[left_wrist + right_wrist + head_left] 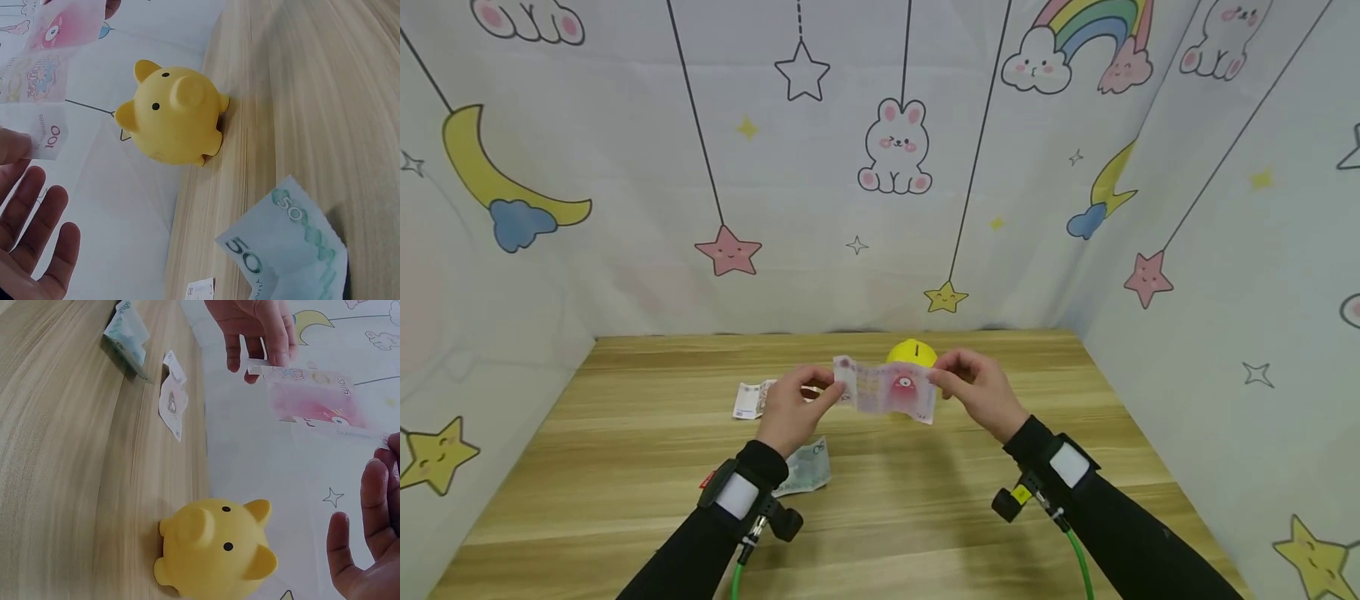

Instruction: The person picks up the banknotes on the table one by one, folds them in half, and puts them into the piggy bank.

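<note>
A pink banknote (880,389) marked 100 is stretched between both hands above the wooden table. Its left end is pinched by the thumb and fingers of my left hand (797,408); my right hand (981,392) pinches the other end. In both wrist views the remaining fingers are spread away from the note. Behind the note stands a yellow piggy bank (175,115), its top slot visible in the head view and its lower part hidden there. A creased green 50 banknote (287,244) lies near the left wrist, partly covered by it in the head view.
Another creased banknote (174,397), pale with a pinkish part, lies on the table (647,442) beyond the left hand. A small red thing (707,479) peeks out beside the left wrist. White cloth walls (820,292) with cartoon prints surround the table's back and sides.
</note>
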Demonstrator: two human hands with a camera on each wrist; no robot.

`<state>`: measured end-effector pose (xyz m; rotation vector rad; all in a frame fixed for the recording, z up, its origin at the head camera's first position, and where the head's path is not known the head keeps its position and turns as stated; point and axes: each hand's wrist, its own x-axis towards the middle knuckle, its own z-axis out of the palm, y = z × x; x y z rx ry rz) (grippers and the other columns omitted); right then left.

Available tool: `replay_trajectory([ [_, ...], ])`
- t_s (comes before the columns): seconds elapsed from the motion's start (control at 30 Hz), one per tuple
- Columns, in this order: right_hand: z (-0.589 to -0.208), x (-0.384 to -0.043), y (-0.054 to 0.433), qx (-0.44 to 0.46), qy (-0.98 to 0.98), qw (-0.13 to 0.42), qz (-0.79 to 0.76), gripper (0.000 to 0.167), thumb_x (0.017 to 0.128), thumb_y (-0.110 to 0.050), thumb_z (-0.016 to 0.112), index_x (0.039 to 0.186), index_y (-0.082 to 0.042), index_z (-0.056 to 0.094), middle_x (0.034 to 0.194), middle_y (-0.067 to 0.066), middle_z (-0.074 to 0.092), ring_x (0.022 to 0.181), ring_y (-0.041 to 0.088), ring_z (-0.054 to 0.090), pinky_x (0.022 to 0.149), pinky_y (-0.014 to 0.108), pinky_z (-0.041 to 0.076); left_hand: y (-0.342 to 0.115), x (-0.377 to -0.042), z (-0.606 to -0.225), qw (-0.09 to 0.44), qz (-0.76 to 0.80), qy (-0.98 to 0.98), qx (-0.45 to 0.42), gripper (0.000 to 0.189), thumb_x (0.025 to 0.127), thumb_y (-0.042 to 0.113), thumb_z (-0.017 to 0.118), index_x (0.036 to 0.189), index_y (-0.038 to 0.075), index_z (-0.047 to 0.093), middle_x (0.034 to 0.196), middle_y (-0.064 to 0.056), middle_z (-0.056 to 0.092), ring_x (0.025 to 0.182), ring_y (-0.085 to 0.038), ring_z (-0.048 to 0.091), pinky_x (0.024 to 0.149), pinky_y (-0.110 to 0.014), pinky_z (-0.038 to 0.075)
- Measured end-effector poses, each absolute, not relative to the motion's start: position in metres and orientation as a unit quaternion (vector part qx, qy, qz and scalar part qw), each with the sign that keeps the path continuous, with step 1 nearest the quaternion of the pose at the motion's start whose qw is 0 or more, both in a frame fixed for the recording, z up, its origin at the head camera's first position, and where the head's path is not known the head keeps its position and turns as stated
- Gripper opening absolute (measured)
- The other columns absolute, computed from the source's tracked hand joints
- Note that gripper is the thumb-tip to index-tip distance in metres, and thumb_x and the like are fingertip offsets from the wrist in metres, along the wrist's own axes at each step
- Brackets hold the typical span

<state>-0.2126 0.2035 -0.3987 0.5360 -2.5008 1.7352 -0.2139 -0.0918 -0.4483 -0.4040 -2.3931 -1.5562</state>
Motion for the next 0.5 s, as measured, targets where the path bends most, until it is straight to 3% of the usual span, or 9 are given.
replay_trajectory([
  [0.17,-0.406,-0.219,0.207,0.147,-0.793,0.020,0.591,0.016,0.105,-0.011,0.069,0.102,0.004,0.067,0.093,0.010,0.063,0.078,0.021,0.059,0.073,0.027,0.051,-0.090,-0.214,-0.446,0.147,-0.531,-0.826,-0.117,0.010,0.099,0.014,0.079,0.103,0.005,0.075,0.102,-0.009,0.073,0.099,-0.027,0.070,0.086,-0.038,0.057],
  [0.5,-0.416,-0.226,0.208,0.094,-0.771,0.008,0.630,0.017,0.105,-0.013,0.069,0.105,0.003,0.065,0.092,0.008,0.062,0.079,0.021,0.059,0.075,0.027,0.052,-0.080,-0.211,-0.443,0.201,-0.486,-0.845,-0.096,0.010,0.098,0.013,0.077,0.093,0.007,0.071,0.094,-0.008,0.070,0.091,-0.028,0.067,0.078,-0.037,0.052],
])
